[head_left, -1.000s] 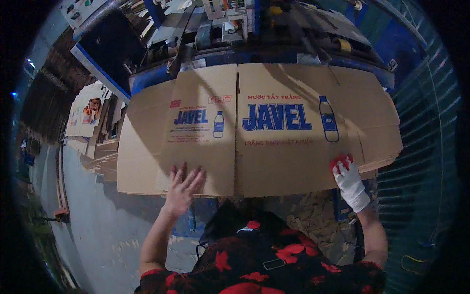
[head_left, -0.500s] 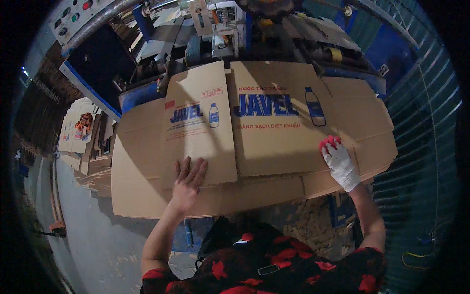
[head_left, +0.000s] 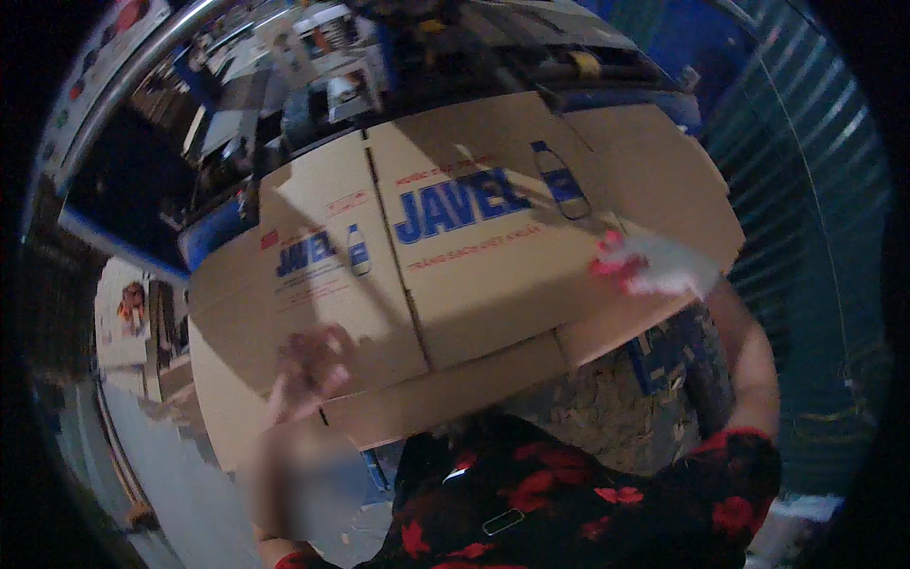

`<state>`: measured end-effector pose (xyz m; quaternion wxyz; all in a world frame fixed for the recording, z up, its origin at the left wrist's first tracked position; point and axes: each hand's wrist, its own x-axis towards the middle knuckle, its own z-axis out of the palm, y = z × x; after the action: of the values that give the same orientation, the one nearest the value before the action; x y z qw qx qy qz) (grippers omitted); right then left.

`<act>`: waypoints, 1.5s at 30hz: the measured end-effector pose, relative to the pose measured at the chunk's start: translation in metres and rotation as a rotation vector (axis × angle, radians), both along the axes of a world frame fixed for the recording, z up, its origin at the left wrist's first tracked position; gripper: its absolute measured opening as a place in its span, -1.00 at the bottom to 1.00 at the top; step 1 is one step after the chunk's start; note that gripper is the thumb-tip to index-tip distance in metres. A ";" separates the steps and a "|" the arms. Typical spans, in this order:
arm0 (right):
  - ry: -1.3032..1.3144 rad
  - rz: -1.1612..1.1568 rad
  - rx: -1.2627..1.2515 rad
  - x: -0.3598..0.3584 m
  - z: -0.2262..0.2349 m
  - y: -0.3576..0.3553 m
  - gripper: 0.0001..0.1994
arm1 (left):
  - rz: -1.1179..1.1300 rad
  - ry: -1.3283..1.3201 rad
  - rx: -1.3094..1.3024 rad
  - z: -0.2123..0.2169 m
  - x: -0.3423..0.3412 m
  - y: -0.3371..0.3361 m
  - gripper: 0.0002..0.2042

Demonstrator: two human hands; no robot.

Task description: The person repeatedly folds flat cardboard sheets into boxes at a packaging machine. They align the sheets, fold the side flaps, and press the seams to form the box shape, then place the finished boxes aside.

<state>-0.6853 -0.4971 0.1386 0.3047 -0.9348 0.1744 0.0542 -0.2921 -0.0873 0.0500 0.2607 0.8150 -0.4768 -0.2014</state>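
Two hands, one bare and one gloved, over a flat printed carton blank.
Nearest is the black-and-red patterned shirt [head_left: 531, 488], just short of the printed carton blank [head_left: 493, 294], which lies atop another cardboard sheet [head_left: 408, 417] showing along its near edge. The bare left hand [head_left: 313, 365], blurred, is at the blank's near left part with fingers partly bent; whether it grips the board I cannot tell. The gloved right hand [head_left: 654, 266], white with red fingertips and also blurred, is by the blank's right side, near the printed bottle; its grip cannot be told either. Cardboard pieces [head_left: 118, 313] are piled left of the blank, a green corrugated wall [head_left: 815, 237] stands to its right, and a blue-framed machine [head_left: 427, 85] adjoins its far edge.
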 end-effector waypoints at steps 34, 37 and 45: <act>-0.301 -0.152 -0.408 0.086 -0.057 0.022 -0.45 | 0.357 -0.423 0.121 -0.012 0.043 -0.050 -0.25; -0.254 0.071 -0.705 0.052 -0.033 0.081 -0.34 | 0.035 -0.591 0.112 0.023 -0.048 0.003 -0.09; -0.196 0.148 -0.790 0.035 -0.044 0.080 -0.24 | -0.036 -0.814 -0.102 0.002 -0.074 0.016 -0.35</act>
<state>-0.6504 -0.4166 0.0946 -0.0671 -0.9906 0.0844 -0.0843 -0.3657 -0.0712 0.0525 0.0871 0.8057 -0.5644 0.1570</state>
